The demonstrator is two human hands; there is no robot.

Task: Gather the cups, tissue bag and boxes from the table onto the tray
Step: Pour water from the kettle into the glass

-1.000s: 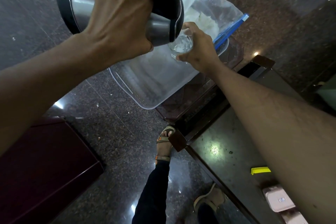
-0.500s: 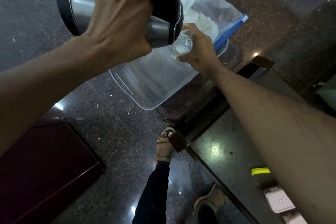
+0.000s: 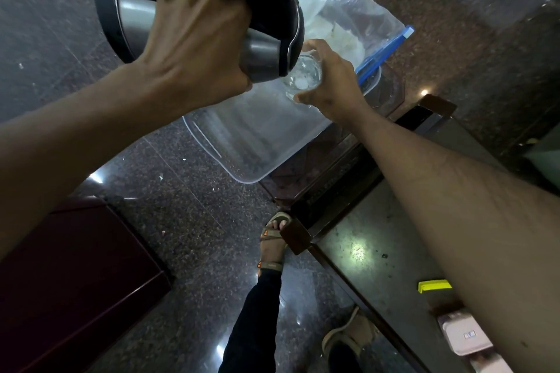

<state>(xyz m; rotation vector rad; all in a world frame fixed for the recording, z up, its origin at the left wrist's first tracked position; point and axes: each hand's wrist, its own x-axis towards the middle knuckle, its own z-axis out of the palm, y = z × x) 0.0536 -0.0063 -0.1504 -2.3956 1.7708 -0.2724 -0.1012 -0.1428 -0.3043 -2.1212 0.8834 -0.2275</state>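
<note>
A: Where's the cup?

B: The clear cup is held above the near end of the tray, the right hand wrapped around its wall. It looks thin, smooth and glassy, with liquid inside, so I'd judge it slippery and easy to spill; a hold round the side, kept upright, suits it.

A: And the left hand?

B: Its fingers are curled tight through the black handle of a steel kettle, tipped with its spout at the cup's rim.

A: Beyond the tray?

B: A soft, crinkly tissue bag with a blue zip strip lies at the tray's far end. The tray itself is translucent, stiff plastic with rounded corners.
</note>
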